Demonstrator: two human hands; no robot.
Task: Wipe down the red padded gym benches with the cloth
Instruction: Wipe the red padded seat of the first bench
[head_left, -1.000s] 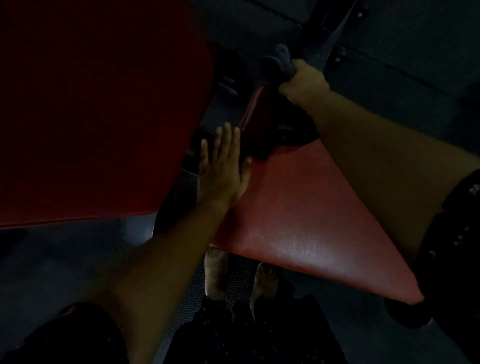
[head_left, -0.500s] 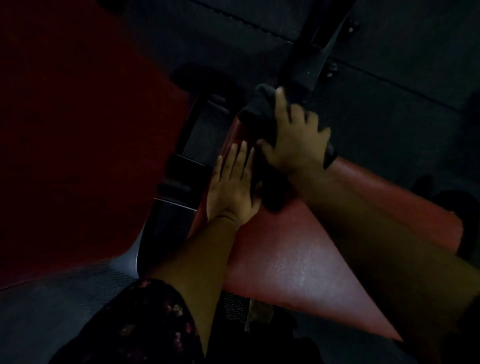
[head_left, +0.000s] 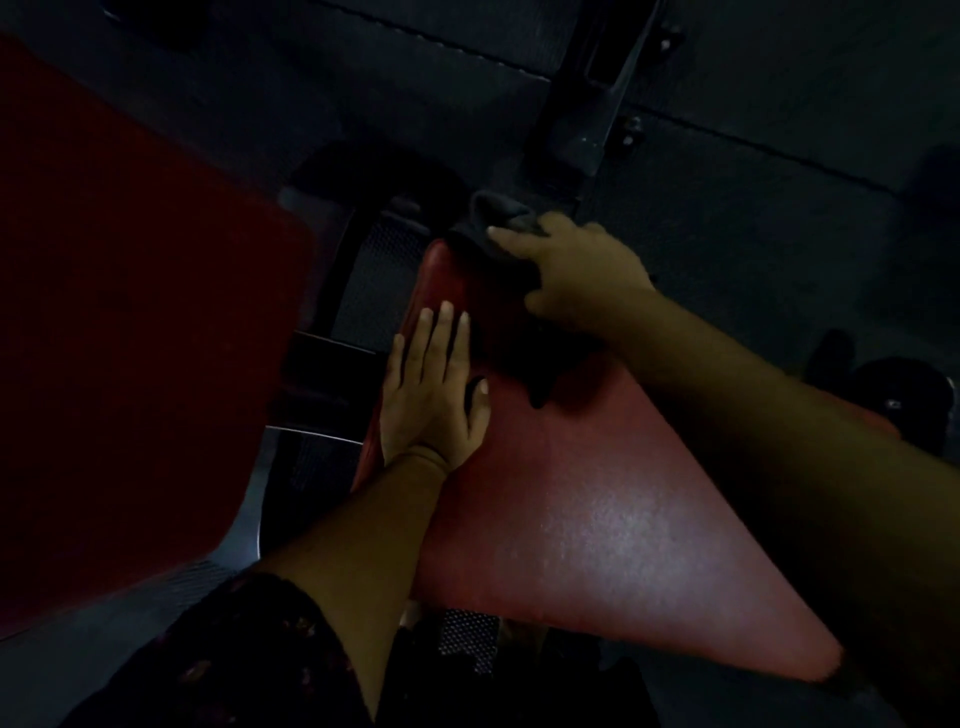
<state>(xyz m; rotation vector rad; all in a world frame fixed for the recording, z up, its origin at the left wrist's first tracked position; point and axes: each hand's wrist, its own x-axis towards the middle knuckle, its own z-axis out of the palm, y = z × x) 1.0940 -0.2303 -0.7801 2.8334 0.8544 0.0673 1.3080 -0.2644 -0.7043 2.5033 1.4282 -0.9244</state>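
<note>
A red padded bench seat (head_left: 597, 519) tapers away from me in the middle of the view. My left hand (head_left: 431, 395) lies flat on its left edge with straight fingers. At the narrow far end, my right hand (head_left: 576, 275) presses and grips a dark cloth (head_left: 498, 218) against the pad; part of the cloth trails under the hand toward me. A larger red back pad (head_left: 130, 338) fills the left side in deep shadow.
A black metal frame post (head_left: 587, 114) rises beyond the seat's far end. Perforated steel footplates (head_left: 369, 275) lie between the two pads. Dark rubber floor tiles (head_left: 779, 104) surround the bench. The scene is dim.
My right hand has slid with the cloth from mid-seat back toward the narrow far end. My left hand stays flat on the left edge. The view has shifted slightly.
</note>
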